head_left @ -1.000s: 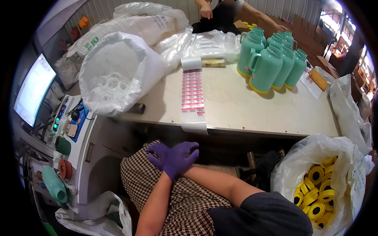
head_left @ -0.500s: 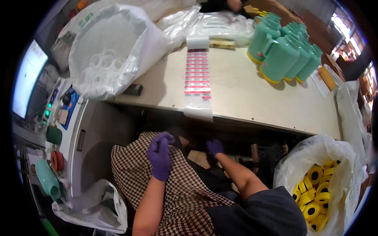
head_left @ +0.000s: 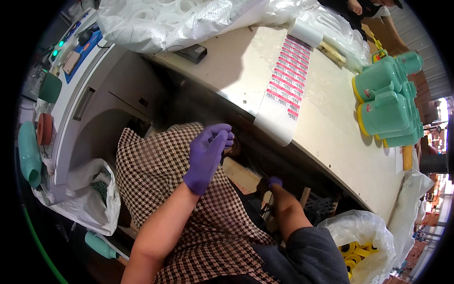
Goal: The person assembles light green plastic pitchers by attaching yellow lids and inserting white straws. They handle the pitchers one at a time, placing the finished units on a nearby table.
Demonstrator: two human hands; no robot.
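My left hand (head_left: 206,158), in a purple glove, is raised over my checked apron (head_left: 165,156). Its fingers are curled in against the thumb, and anything pinched there is too small to make out. Low under the table edge is my right hand (head_left: 274,181), also gloved in purple. Most of it is hidden behind the forearm, so its fingers do not show. Beside it lies a piece of brown cardboard (head_left: 241,175). A strip of red-and-white labels (head_left: 287,75) runs from a roll (head_left: 305,33) across the table, its blank backing (head_left: 276,124) hanging over the front edge.
Green flask bodies (head_left: 390,113) with yellow bases stand at the table's right. A bag of yellow rings (head_left: 354,255) sits below them. A white sack (head_left: 175,28) of clear rings and a dark block (head_left: 193,53) are at the left. A desk (head_left: 90,90) flanks me. Another person (head_left: 357,7) is beyond.
The view has turned and tilted, so the table now slants down to the right. My left hand appears higher and nearer the table edge, still curled. My right hand remains low, now more hidden.
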